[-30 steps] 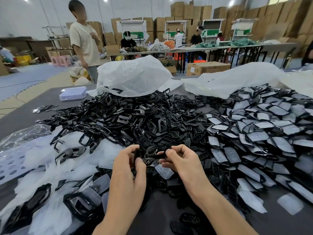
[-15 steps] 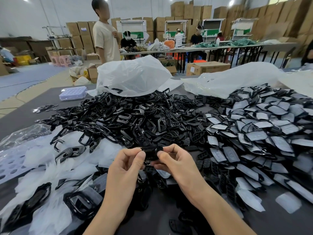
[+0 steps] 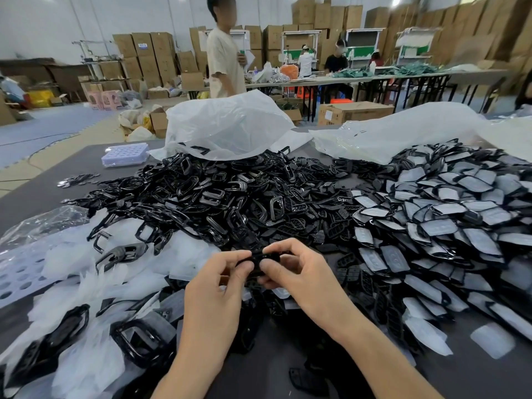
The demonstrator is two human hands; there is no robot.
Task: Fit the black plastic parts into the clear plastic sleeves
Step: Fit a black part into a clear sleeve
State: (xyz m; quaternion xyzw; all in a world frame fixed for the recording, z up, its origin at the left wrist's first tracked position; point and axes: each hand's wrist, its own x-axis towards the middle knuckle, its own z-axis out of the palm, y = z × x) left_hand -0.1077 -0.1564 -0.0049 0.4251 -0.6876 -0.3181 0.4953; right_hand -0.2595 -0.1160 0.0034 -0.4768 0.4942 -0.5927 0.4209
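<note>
Big heap of loose black plastic parts point(image 3: 230, 203) fills mid tabletop and crowds right up to the fingers. Pile of already sleeved parts point(image 3: 446, 214) spreads right. Loose clear plastic sleeves point(image 3: 121, 272) lie left with a few black frames on top. Two white plastic bags point(image 3: 227, 125) slump behind the heap. A clear lidded tray point(image 3: 125, 154) sits far left, and a perforated sheet point(image 3: 17, 277) lies at the left edge.

Tabletop point(image 3: 34, 194) is dark grey. Warehouse room: stacked cardboard boxes point(image 3: 155, 50), long tables with seated workers point(image 3: 334, 64), and a standing person point(image 3: 224, 61) in a pale T-shirt.

Left grip point(image 3: 213, 295) and right grip point(image 3: 302, 277) are both clamped on one small black part point(image 3: 259, 259), thumb and forefinger pinching it at each end. The part is held between them just above the heap's near edge. Cannot tell if a sleeve is on it.
</note>
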